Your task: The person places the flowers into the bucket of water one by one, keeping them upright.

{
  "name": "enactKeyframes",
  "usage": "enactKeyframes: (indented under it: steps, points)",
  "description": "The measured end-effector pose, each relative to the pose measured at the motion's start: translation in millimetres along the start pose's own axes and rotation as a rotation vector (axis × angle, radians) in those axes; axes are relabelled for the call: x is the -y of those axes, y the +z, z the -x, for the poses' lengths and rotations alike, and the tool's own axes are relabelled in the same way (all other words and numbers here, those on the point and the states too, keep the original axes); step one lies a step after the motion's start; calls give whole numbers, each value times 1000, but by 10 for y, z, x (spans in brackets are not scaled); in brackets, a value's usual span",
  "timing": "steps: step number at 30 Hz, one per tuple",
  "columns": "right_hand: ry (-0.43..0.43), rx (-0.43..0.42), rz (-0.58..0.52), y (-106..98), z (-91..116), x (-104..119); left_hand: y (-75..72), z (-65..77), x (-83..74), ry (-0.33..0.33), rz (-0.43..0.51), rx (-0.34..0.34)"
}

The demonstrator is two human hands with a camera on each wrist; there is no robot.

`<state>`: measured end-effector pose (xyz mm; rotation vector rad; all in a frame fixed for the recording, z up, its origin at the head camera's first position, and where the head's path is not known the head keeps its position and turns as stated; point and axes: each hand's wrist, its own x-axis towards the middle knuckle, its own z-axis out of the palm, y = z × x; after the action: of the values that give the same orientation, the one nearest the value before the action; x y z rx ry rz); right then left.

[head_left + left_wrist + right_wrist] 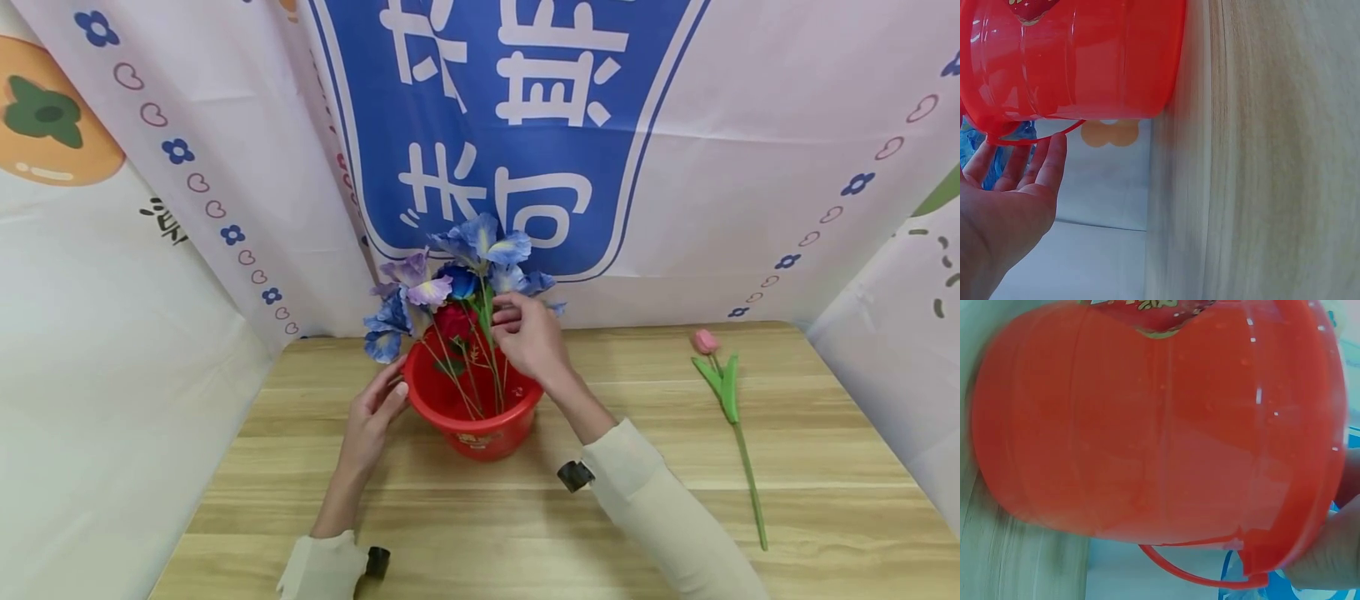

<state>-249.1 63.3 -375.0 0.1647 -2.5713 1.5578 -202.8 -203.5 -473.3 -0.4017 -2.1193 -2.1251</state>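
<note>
A red plastic bucket (487, 437) stands upright on the table, holding several artificial flowers. Among them are blue irises (480, 242), a purple iris (420, 279), a dark blue bloom (461, 283) and a red rose (453, 321). At the bucket's left rim, my left hand (375, 408) holds the edge between thumb and fingers. Its fingers lie by the red handle (1016, 142) in the left wrist view. Above the right rim, my right hand (528, 333) has curled fingers at a green flower stem with leaves (486, 312). The fingertips' contact is partly hidden.
A pink tulip (705, 342) with a long green stem lies on the right of the wooden table (645, 392). Behind the bucket hangs a white cloth with a blue printed panel (487, 125). More printed cloth (97, 333) lines the sides.
</note>
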Motion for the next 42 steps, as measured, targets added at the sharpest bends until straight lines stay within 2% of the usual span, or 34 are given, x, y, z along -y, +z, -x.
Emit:
enactKeyframes:
  steps: [5,16,28,32,37,42]
  points:
    - [-6,10,-40,-125,112,-12,0,8,1,3,2,-5]
    - [-49,-58,-120,-488,345,-169,6,7,-19,-30,-24,-8]
    - [43,-95,-77,-982,545,-409,8,6,-15,-19,-21,-18]
    - [52,-116,-85,-1116,622,-513,8,9,-16,-7,-12,-18]
    - [22,-148,-95,-1283,704,-699,6,12,-22,-20,-22,-15]
    - [52,-161,-41,-1493,816,-875,5,9,-22,-21,-23,-14]
